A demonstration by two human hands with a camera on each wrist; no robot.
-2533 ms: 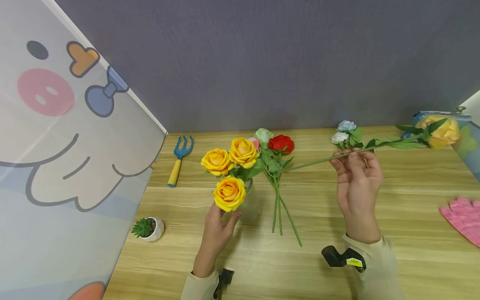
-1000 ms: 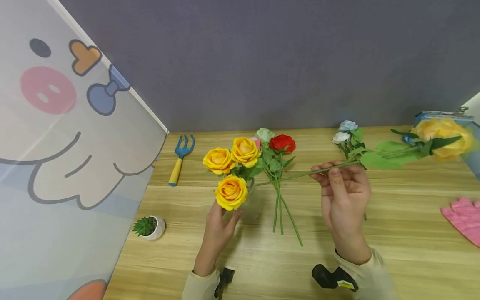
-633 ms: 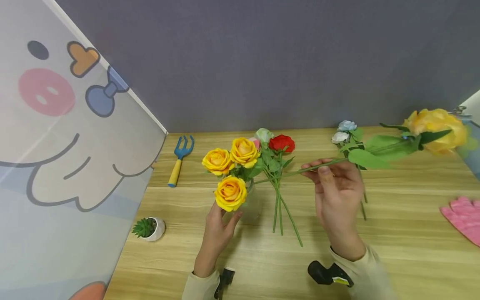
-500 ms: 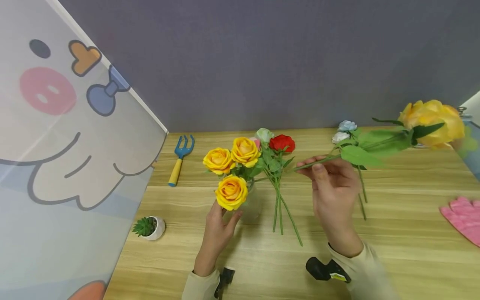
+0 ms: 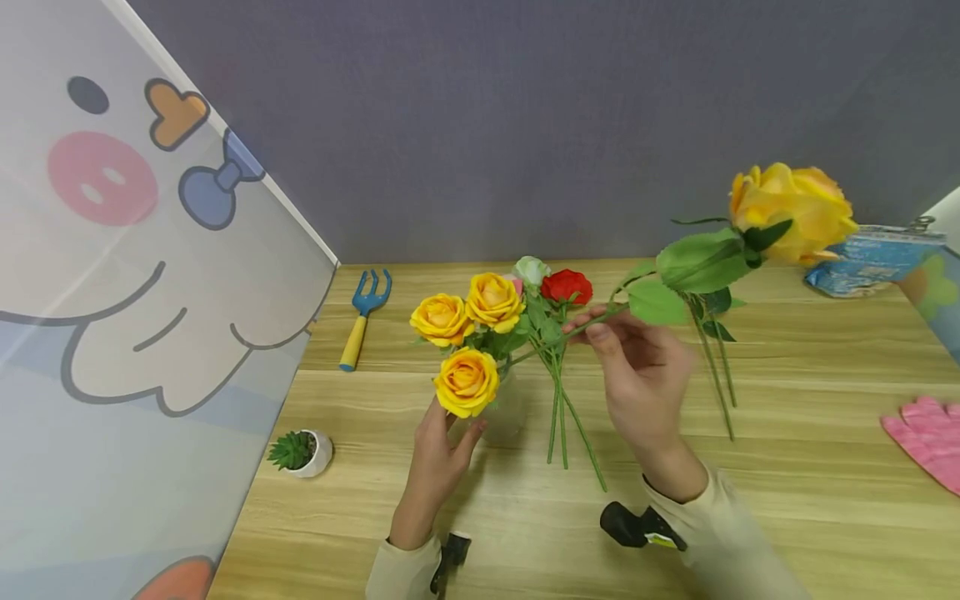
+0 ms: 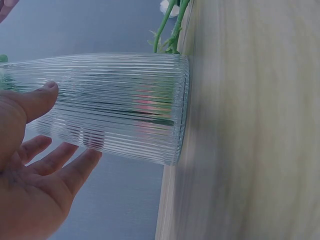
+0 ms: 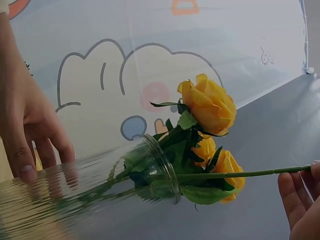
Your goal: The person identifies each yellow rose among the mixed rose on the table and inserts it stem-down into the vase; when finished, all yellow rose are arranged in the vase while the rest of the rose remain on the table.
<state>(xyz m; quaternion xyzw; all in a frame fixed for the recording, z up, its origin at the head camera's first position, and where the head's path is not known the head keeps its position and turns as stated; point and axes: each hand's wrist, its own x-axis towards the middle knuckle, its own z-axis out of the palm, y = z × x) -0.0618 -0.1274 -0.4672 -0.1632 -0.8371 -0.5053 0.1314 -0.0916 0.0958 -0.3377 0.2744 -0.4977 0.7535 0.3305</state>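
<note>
My left hand (image 5: 435, 458) holds the ribbed clear glass vase (image 6: 110, 100), thumb on one side and fingers on the other. Three yellow roses (image 5: 467, 382) stand in it, their stems visible through the glass in the right wrist view. My right hand (image 5: 648, 383) pinches the green stem of another yellow rose (image 5: 795, 212), whose bloom points up and to the right. This stem's lower end (image 7: 200, 175) reaches the vase's mouth; how far inside it goes I cannot tell. Beside the vase lie a red flower (image 5: 567, 286) and a pale green flower (image 5: 532, 271).
A blue-and-yellow hand fork (image 5: 363, 321) lies at the back left, with a small potted succulent (image 5: 302, 452) nearer. At right are a pink glove (image 5: 926, 442) and a blue packet (image 5: 873, 258). Two loose stems (image 5: 716, 367) lie behind my right hand. A grey wall (image 5: 525, 133) closes the back.
My right hand has moved left toward the vase with the yellow rose, whose bloom has swung up and left. It now hides the white and blue flowers. My left hand stays on the vase.
</note>
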